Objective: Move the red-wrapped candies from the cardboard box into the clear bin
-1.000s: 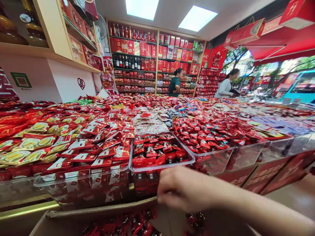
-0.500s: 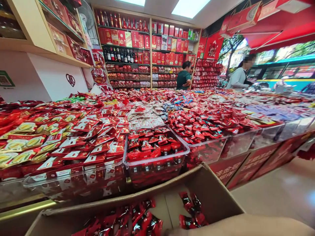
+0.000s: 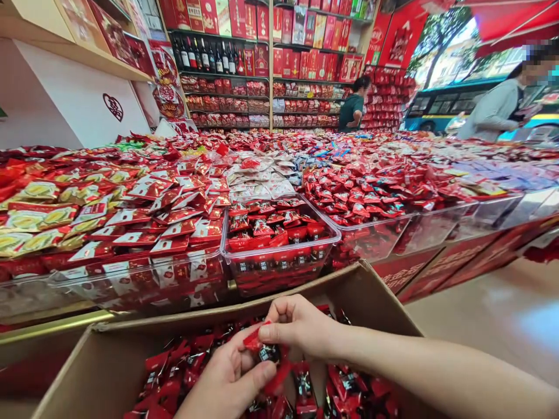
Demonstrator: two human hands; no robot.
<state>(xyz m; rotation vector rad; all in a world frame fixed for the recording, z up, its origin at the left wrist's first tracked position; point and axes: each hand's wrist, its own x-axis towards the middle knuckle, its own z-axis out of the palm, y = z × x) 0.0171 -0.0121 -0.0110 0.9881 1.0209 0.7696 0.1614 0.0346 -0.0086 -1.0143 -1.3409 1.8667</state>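
Note:
Over a cardboard box (image 3: 384, 302), both hands meet at one small red and black wrapped candy (image 3: 268, 352). My right hand (image 3: 301, 327) pinches its red upper end between thumb and fingers. Curled around its lower side, my left hand (image 3: 233, 372) has the thumb near the dark middle of the wrapper. Beneath the hands, many matching wrapped candies (image 3: 174, 372) lie loose in the box. Just beyond stands a clear plastic bin (image 3: 283, 251), where similar candies (image 3: 262, 230) sit in front rows and a pile behind.
Bins of red and white packets (image 3: 140, 221) spread to the left, and red wrapped sweets (image 3: 371, 192) to the right. Shelves (image 3: 271, 70) of boxes and bottles line the back wall. One person (image 3: 353, 110) stands at the back, another (image 3: 493, 110) at the right.
My view has tilted downward. Both hands now show above the cardboard box with a candy between them; before, only a blurred forearm was visible at the bottom right.

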